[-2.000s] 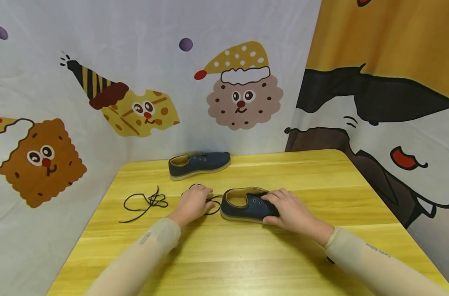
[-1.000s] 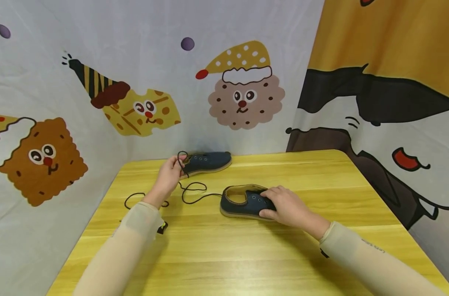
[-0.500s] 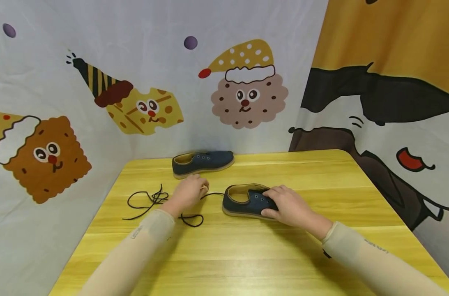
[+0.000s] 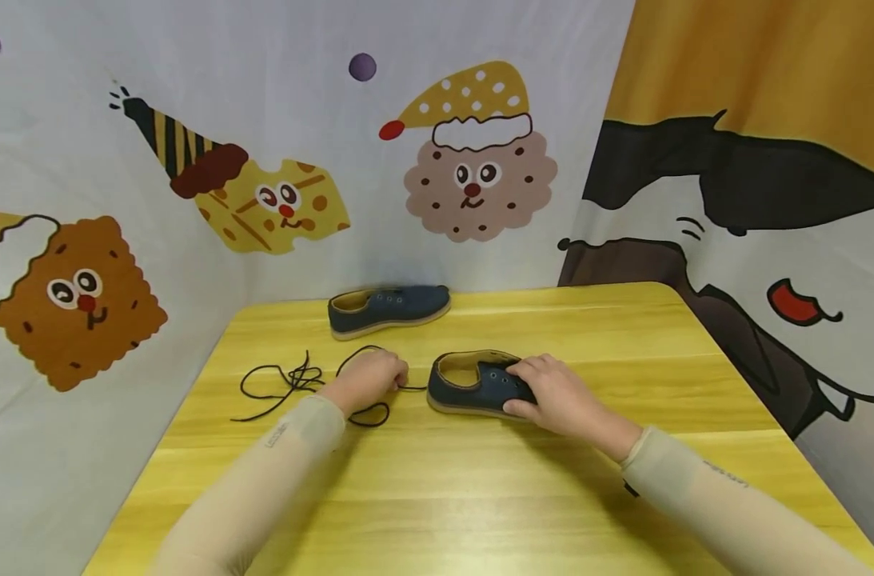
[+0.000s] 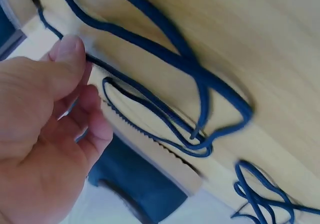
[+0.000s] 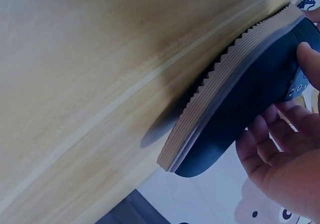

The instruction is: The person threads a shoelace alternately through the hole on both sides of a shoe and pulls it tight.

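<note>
In the head view my right hand (image 4: 559,400) grips the toe half of a dark blue canvas shoe (image 4: 472,396) that sits on the table. The thumb lies along the near side and the fingers reach over the top in the right wrist view, where the ridged pale sole (image 6: 220,93) shows. My left hand (image 4: 370,379), left of the heel, pinches a dark shoelace (image 5: 195,68) between thumb and fingers. One stretch of that lace runs from the fingers to the shoe. Its slack loops lie on the table around the hand. The lace's far end inside the shoe is hidden.
A matching blue shoe (image 4: 408,308) stands at the table's back edge, toe to the right. To the left of my left hand, a second dark lace (image 4: 301,381) lies in a loose tangle. Behind the yellow wooden table (image 4: 437,496) hangs a cartoon-printed curtain (image 4: 300,64).
My left hand lifted the lace toward the back shoe, then came back down and right, near the held shoe's heel. The right hand has kept its grip on the shoe.
</note>
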{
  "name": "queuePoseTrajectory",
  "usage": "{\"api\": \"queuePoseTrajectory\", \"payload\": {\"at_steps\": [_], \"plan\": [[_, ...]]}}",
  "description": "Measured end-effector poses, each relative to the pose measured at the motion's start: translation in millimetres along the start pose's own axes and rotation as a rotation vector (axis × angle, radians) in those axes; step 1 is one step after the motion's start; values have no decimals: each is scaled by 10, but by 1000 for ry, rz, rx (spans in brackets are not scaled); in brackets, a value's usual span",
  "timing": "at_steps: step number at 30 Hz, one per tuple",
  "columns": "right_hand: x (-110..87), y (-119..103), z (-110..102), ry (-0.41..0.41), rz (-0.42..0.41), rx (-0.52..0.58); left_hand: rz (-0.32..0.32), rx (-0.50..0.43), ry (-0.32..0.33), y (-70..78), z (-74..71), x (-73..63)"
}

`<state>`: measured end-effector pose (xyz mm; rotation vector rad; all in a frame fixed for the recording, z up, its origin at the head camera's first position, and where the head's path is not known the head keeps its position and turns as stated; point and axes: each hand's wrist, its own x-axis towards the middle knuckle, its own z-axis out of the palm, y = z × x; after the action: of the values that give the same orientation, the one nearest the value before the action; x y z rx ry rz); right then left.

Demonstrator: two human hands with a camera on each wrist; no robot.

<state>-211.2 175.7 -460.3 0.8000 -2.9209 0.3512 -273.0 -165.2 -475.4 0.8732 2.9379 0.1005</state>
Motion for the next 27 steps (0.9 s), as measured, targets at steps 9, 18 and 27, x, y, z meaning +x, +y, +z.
{"api": "queuePoseTrajectory", "payload": {"at_steps": [9, 18, 27], "plan": [[-37, 17, -40, 9, 1, -3, -142, -302, -65, -10, -216, -293], [-96, 70, -66, 59, 6, 39, -200, -74, -118, 117, -212, -360], [-29, 125, -57, 14, -2, 109, -285, -211, -27, 513, 95, -64]]}}
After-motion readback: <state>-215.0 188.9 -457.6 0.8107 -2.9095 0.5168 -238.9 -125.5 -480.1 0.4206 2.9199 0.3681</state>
